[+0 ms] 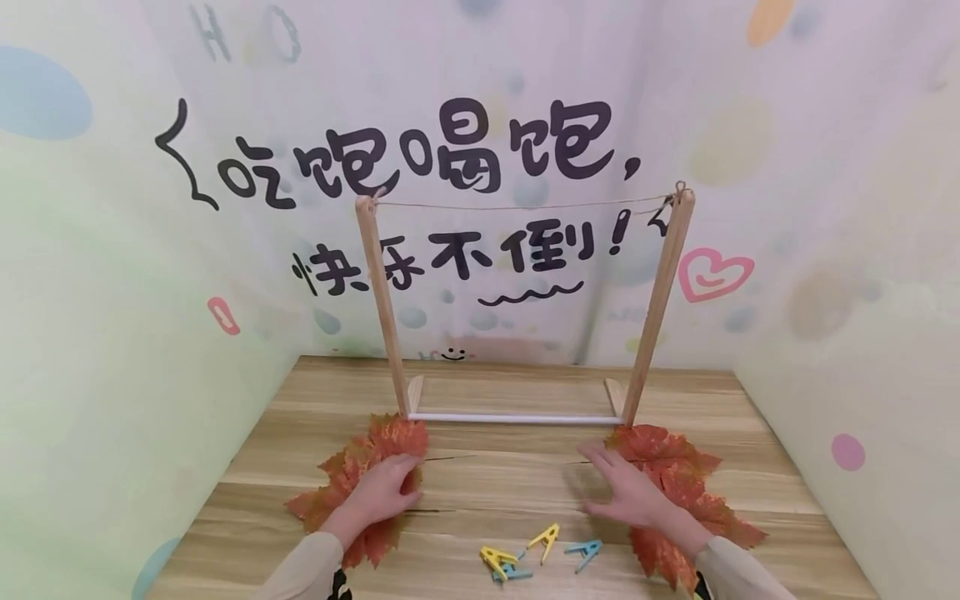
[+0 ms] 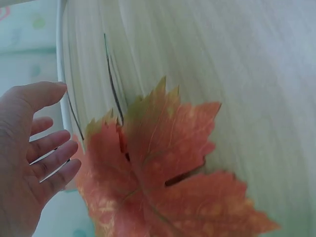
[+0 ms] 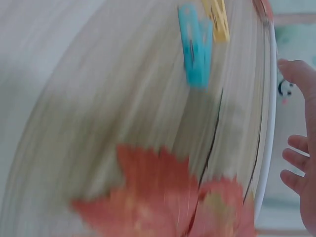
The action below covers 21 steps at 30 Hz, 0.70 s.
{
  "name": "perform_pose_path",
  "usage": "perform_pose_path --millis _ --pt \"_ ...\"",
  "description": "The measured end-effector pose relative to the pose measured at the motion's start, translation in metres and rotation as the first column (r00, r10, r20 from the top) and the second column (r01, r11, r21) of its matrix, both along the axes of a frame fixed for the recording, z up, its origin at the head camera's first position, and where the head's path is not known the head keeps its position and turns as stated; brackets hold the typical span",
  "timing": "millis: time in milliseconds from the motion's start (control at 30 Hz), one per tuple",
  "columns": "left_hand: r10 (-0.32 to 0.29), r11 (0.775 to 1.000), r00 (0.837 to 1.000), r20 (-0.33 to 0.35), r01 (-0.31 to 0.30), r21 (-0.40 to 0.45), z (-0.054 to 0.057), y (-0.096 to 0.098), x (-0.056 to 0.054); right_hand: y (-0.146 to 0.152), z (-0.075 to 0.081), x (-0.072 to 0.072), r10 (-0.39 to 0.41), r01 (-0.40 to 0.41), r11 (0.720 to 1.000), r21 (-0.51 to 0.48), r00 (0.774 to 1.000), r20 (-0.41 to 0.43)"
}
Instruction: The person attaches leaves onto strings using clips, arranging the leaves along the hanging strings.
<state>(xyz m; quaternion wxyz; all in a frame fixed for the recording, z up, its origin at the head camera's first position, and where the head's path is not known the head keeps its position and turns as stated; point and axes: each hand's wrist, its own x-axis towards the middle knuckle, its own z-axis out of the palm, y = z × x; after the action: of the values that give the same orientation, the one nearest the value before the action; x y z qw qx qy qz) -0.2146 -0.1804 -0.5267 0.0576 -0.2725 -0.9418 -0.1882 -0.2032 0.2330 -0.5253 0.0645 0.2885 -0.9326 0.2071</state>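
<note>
Red-orange artificial maple leaves (image 1: 345, 479) lie on the left of the wooden table, and my left hand (image 1: 381, 490) is over them, fingers relaxed with nothing held. In the left wrist view a leaf (image 2: 148, 182) with a dark thin stem lies beside that hand (image 2: 29, 148). More maple leaves (image 1: 678, 467) lie on the right. My right hand (image 1: 630, 492) hovers at their inner edge, fingers spread and holding nothing. Between the hands, nearer me, lie several small clothespins, among them a yellow clothespin (image 1: 550, 542) and a blue clothespin (image 1: 585, 552).
Behind the hands stands a wooden frame with a left post (image 1: 384, 308), a right post (image 1: 660, 308) and a white bottom bar (image 1: 517, 418). A thin string (image 1: 517, 207) spans its top. A printed backdrop (image 1: 480, 75) rises behind and at both sides of the table (image 1: 517, 475).
</note>
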Motion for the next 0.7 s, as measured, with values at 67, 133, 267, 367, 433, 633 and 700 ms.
perform_pose_path --millis 67,133,267,367,433,633,700 --pt "-0.007 1.0 1.0 0.014 0.007 -0.001 -0.002 0.002 0.001 -0.009 -0.002 0.002 0.029 -0.029 1.0 -0.009 1.0 0.008" --pt "-0.017 1.0 1.0 0.014 0.017 -0.005 -0.005 0.004 0.003 -0.018 -0.002 0.004 0.056 -0.056 0.998 -0.008 0.998 0.013" --pt "-0.047 0.999 0.998 0.035 0.047 -0.004 -0.008 0.008 0.005 -0.034 -0.003 0.009 0.089 -0.089 0.996 -0.003 0.993 0.081" --pt "-0.059 0.998 0.997 0.05 0.06 -0.019 -0.009 0.011 0.007 -0.043 -0.005 0.013 0.121 -0.121 0.993 -0.013 0.982 0.147" --pt "-0.062 0.998 0.996 0.057 0.064 -0.029 -0.009 0.013 0.007 -0.048 -0.007 0.015 0.144 -0.144 0.989 -0.012 0.974 0.174" --pt "-0.078 0.996 0.995 0.065 0.08 -0.037 -0.012 0.016 0.007 -0.062 -0.014 0.019 0.189 -0.193 0.981 -0.011 0.946 0.264" --pt "-0.084 0.995 0.994 0.067 0.087 -0.043 -0.013 0.017 0.006 -0.066 -0.014 0.021 0.216 -0.218 0.976 -0.026 0.935 0.282"
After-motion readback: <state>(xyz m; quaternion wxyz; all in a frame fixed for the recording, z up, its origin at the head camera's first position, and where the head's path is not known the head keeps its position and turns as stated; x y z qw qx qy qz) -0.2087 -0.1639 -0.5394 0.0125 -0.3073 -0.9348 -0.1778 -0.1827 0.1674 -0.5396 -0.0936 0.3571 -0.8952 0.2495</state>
